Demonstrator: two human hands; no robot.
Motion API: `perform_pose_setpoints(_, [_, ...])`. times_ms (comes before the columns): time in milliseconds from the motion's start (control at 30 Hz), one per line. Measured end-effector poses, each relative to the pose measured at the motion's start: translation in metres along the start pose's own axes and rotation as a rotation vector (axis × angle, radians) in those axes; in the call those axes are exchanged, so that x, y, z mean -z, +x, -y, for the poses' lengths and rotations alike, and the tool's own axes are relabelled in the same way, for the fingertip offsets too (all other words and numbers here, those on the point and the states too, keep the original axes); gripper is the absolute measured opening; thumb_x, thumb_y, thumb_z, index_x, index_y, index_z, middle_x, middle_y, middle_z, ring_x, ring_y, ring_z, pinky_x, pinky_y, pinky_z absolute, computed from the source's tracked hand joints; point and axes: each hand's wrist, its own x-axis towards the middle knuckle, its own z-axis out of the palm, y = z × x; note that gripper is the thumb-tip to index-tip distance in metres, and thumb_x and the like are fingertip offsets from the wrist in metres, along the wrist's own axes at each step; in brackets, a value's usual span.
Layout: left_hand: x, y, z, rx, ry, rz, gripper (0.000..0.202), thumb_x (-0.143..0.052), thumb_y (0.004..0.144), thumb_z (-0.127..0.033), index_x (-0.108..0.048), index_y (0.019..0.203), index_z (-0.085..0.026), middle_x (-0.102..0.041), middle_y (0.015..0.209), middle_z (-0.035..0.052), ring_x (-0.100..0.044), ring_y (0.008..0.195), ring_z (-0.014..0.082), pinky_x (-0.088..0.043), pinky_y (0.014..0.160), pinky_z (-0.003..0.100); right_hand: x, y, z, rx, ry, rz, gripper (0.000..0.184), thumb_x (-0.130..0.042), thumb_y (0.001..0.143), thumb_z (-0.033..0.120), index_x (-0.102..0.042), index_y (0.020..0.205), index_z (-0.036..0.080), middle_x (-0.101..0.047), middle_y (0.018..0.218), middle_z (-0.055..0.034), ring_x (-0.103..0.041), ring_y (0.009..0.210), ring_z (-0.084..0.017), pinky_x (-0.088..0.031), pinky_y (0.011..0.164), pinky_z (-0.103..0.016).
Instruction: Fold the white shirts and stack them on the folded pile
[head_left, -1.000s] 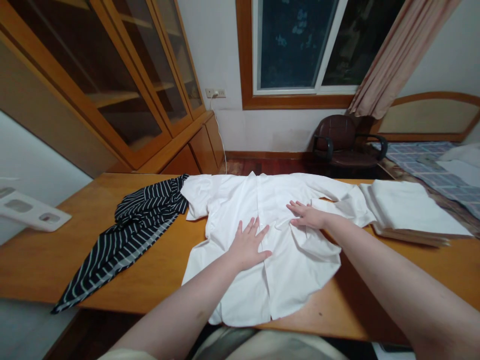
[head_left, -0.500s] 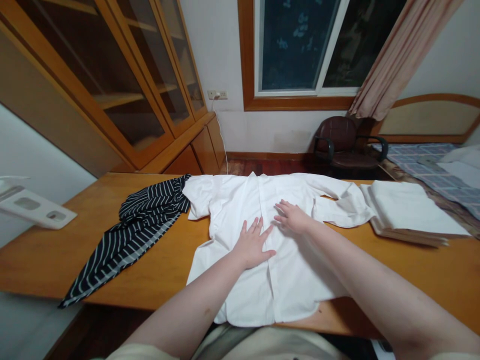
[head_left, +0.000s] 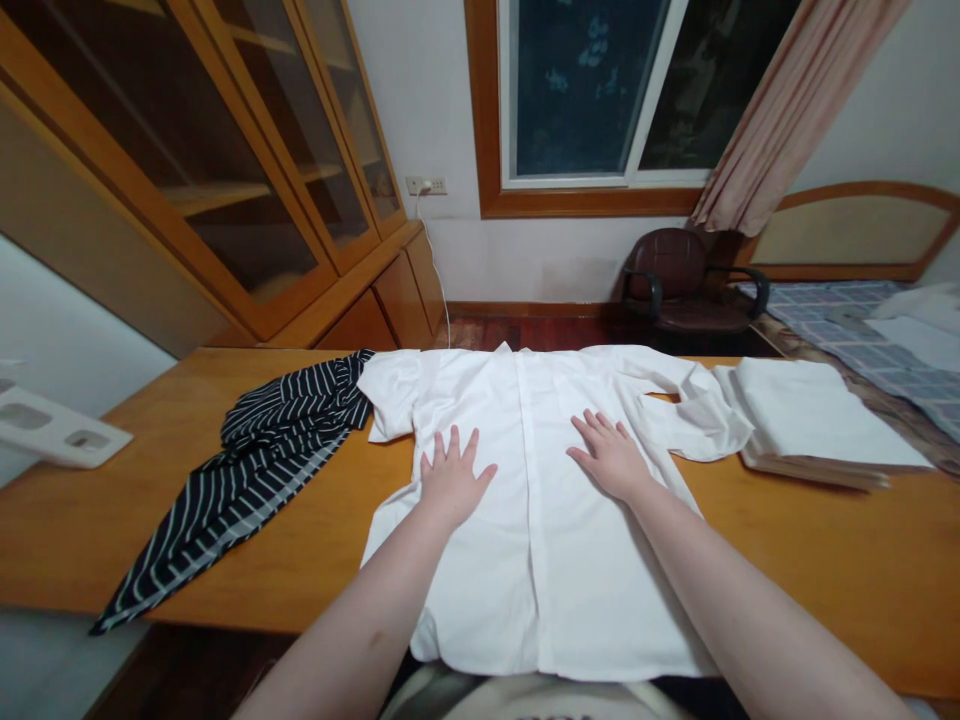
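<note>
Now both palms face down, fingers spread, the grip closed on nothing. Left hand (head_left: 454, 480) rests on the white shirt (head_left: 531, 520), left of the button strip; right hand (head_left: 611, 455) lies on the panel across from it. Change over the last second: the hands stand farther apart, the left out from the strip toward the side seam, the right out again after crossing inward. Cloth that was bunched near the right hand, its lower corner drawn in, now spreads flat down to the hem. My reading: the right half of the front is largely smoothed; wrinkles persist near the left side.

Shirt lies front up on the table (head_left: 795, 560), collar at the far edge, hem at the near edge. Right sleeve bends, wood showing through its loop, and reaches a stack of white cloth (head_left: 810, 405). Left sleeve meets a black striped cloth (head_left: 277, 440); joined or merely touching, cannot tell. Farther left, a white slotted object (head_left: 52, 434). Beyond the table: glazed cabinet (head_left: 367, 335), brown chair (head_left: 667, 265).
</note>
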Motion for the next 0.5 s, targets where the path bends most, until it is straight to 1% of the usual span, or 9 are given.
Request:
perform_pose_setpoints(67, [0.003,-0.002,0.004,-0.008,0.015,0.002,0.073,-0.034,0.085,-0.064,-0.023,0.148,-0.029,-0.015,0.156,0.0119,-0.008,0.14,0.0414,-0.019,0.102,0.067,0.0,0.0,0.0,0.002,0.003,-0.006,0.064,-0.035,0.09,0.056,-0.035,0.144,0.022,-0.027,0.152,-0.0097,-0.021,0.14,-0.028,-0.015,0.111,-0.05])
perform_pose_setpoints(133, [0.006,-0.007,0.009,-0.051,0.017,-0.013,0.067,-0.036,0.087,-0.058,-0.027,0.146,-0.029,-0.019,0.155,0.0102,-0.01,0.141,0.0389,-0.021,0.103,0.064,0.0,-0.001,0.0,0.002,0.005,-0.016,0.064,-0.035,0.09,0.056,-0.036,0.144,0.022,-0.028,0.152,-0.0095,-0.022,0.14,-0.028,-0.016,0.111,-0.05])
perform_pose_setpoints(167, [0.008,-0.009,0.012,-0.085,0.011,-0.024,0.062,-0.036,0.088,-0.054,-0.031,0.145,-0.028,-0.023,0.154,0.0089,-0.013,0.141,0.0364,-0.02,0.105,0.062,0.001,-0.001,0.0,0.003,0.007,-0.019,0.063,-0.035,0.09,0.056,-0.036,0.143,0.022,-0.028,0.152,-0.0091,-0.022,0.14,-0.028,-0.016,0.111,-0.05])
perform_pose_setpoints(267, [0.014,-0.018,0.024,-0.205,-0.031,-0.034,0.052,-0.035,0.092,-0.042,-0.041,0.14,-0.025,-0.034,0.149,0.0063,-0.024,0.14,0.0268,-0.019,0.112,0.05,0.003,-0.004,0.0,0.002,0.014,-0.016,0.062,-0.034,0.09,0.056,-0.038,0.143,0.022,-0.029,0.151,-0.0083,-0.023,0.139,-0.027,-0.017,0.111,-0.048])
perform_pose_setpoints(333, [0.017,-0.024,0.031,-0.264,-0.046,-0.022,0.051,-0.036,0.092,-0.039,-0.042,0.14,-0.024,-0.036,0.148,0.0056,-0.027,0.139,0.0233,-0.018,0.113,0.045,0.004,-0.007,0.001,-0.002,0.017,-0.012,0.062,-0.034,0.091,0.055,-0.038,0.143,0.022,-0.029,0.151,-0.0085,-0.023,0.139,-0.027,-0.017,0.111,-0.048])
perform_pose_setpoints(400, [0.018,-0.03,0.036,-0.284,-0.03,-0.008,0.052,-0.037,0.091,-0.039,-0.04,0.141,-0.025,-0.033,0.15,0.0048,-0.025,0.139,0.0233,-0.017,0.114,0.046,0.005,-0.01,0.001,-0.014,0.013,-0.012,0.062,-0.034,0.091,0.055,-0.037,0.143,0.022,-0.029,0.151,-0.0084,-0.023,0.14,-0.027,-0.017,0.111,-0.048])
perform_pose_setpoints(500, [0.017,-0.041,0.037,-0.271,0.024,-0.004,0.055,-0.039,0.091,-0.042,-0.035,0.144,-0.027,-0.028,0.152,0.0039,-0.02,0.141,0.0266,-0.011,0.114,0.052,0.005,-0.016,0.003,-0.032,0.003,-0.009,0.062,-0.034,0.091,0.055,-0.037,0.143,0.021,-0.028,0.151,-0.0082,-0.023,0.139,-0.027,-0.016,0.111,-0.048])
